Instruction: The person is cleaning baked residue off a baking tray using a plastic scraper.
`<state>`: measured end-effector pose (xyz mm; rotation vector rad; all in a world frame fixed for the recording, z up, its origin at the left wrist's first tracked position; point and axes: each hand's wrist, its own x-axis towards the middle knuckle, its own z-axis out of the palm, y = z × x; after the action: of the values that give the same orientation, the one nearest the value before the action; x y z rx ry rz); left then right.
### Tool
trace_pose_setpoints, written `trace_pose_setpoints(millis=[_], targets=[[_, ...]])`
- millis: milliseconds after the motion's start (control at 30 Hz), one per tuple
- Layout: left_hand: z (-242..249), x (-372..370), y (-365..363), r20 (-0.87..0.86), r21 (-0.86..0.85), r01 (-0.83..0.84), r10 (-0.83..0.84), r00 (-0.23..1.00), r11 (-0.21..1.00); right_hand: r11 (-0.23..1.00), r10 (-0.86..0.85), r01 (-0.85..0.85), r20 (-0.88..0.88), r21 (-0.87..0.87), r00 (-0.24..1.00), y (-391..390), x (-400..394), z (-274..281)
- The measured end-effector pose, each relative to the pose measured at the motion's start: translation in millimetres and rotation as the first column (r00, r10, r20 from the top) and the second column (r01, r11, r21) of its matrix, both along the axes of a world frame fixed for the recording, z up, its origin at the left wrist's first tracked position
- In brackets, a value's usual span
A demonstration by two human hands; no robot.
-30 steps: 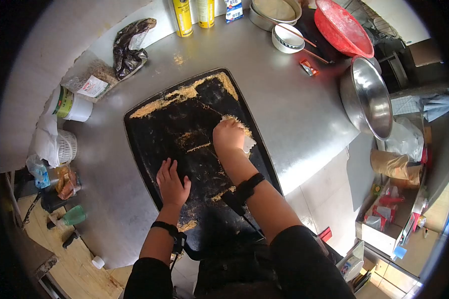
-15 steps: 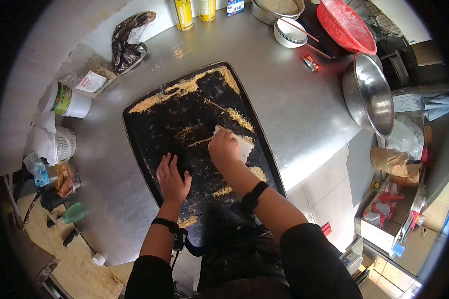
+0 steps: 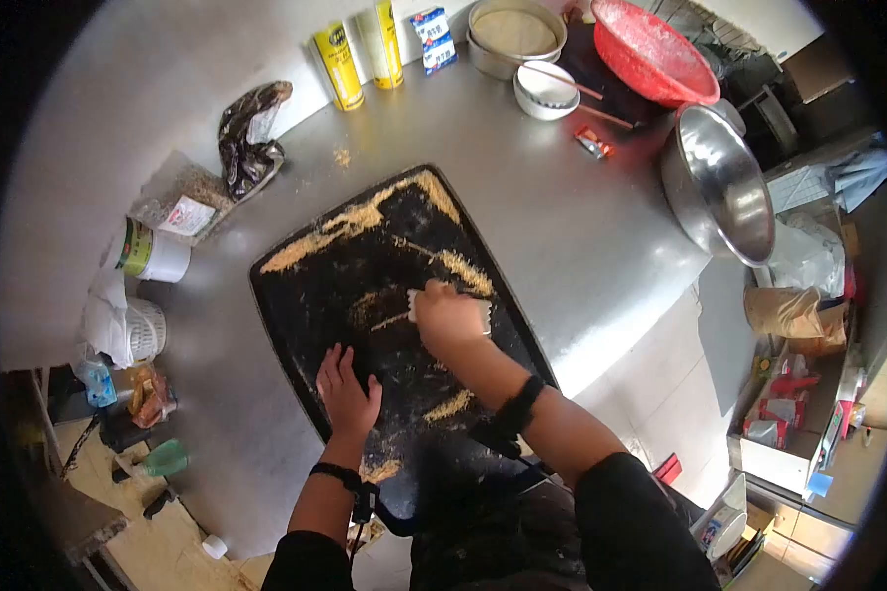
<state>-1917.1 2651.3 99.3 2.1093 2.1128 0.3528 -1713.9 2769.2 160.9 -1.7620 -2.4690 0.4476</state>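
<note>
A large black baking tray lies on the metal table, with lines and heaps of yellow crumbs along its far edge and across its surface. My right hand grips a white scraper with a notched edge, low over the right half of the tray; the hand covers most of it. My left hand rests with its fingers spread on the near left part of the tray, holding nothing. More crumbs lie between my two forearms.
A steel bowl and a red basin stand at the right back. White bowls, a red packet and yellow cans are farther back. Bags and a white tub line the left wall side.
My view has shifted, so the tray sits lower in it. The right hand with the scraper has moved slightly left across the tray. My left hand stays on the tray.
</note>
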Motion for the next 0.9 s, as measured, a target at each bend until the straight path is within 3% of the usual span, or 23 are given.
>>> trace_pose_setpoints(millis=[100, 167, 233, 300, 433, 533, 667, 700, 767, 800, 900], targets=[[0, -1, -4, 0.009, 0.0, 0.004, -0.004, 1.0, 1.0, 0.966, -0.159, 0.228, -0.421, 0.12, 0.893, -28, 28, 23], [0, -1, 0, 0.018, 0.0, 0.016, -0.016, 1.0, 1.0, 0.917, -0.265, 0.385, -0.566, 0.101, 0.78, -47, 52, 34], [-1, -3, -3, 0.028, -0.021, -0.006, 0.007, 1.0, 1.0, 0.791, -0.58, 0.51, -0.68, -0.338, 0.449, -66, 78, 16], [5, -5, -7, 0.124, -0.003, -0.024, 0.024, 0.992, 1.0, 0.59, -0.747, 0.417, -0.664, -0.692, -0.045, -83, 99, -1], [52, 34, -10, 0.456, -0.131, 0.167, -0.09, 0.885, 0.977, 0.626, -0.772, 0.407, -0.601, -0.665, 0.206, -115, 116, 15], [99, 88, -13, 0.364, -0.025, 0.408, -0.372, 0.854, 0.912, 0.654, -0.756, 0.362, -0.594, -0.664, 0.276, -128, 114, 21], [65, 122, -8, 0.031, -0.106, 0.526, -0.526, 0.85, 0.844, 0.583, -0.807, 0.264, -0.51, -0.768, 0.298, -128, 113, 1], [57, 123, -7, 0.04, -0.104, 0.512, -0.511, 0.859, 0.852, 0.749, -0.653, 0.365, -0.52, -0.553, 0.551, -126, 115, -1], [47, 121, -6, 0.062, -0.105, 0.488, -0.484, 0.873, 0.867, 0.957, -0.288, 0.289, -0.252, -0.033, 0.924, -124, 115, 4], [52, 122, -3, 0.076, -0.07, 0.459, -0.454, 0.888, 0.886, 0.959, -0.283, 0.276, -0.191, -0.06, 0.94, -118, 111, 28], [54, 120, 2, 0.088, -0.092, 0.441, -0.433, 0.897, 0.893, 0.987, 0.153, -0.16, -0.228, -0.008, 0.961, -110, 108, 26]])
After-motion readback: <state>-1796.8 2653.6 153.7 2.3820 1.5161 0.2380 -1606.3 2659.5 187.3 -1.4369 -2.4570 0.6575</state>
